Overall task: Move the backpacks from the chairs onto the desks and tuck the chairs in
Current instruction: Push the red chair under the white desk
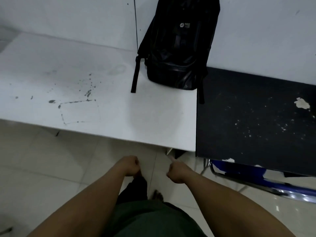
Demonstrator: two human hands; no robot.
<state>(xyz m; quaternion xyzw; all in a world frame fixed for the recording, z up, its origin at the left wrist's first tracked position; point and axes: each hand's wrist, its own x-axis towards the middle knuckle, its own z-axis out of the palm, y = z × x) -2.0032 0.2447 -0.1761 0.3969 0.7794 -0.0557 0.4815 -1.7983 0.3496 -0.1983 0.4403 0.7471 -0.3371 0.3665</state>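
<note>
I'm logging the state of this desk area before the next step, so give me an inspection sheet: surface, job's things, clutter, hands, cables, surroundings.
Surface: white desk, stained and scuffed; black desk butts against its right side, its surface chipped and speckled.
Job's things: black backpack stands on the white desk against the wall, straps hanging down; blue chair partly under the black desk.
Clutter: nothing seen.
Hands: left hand loosely curled, right hand with a finger extended; both empty, held above the floor.
Cables: a thin dark line runs down the wall; cannot tell whether cable or seam.
Surroundings: white wall, pale tiled floor.
</note>
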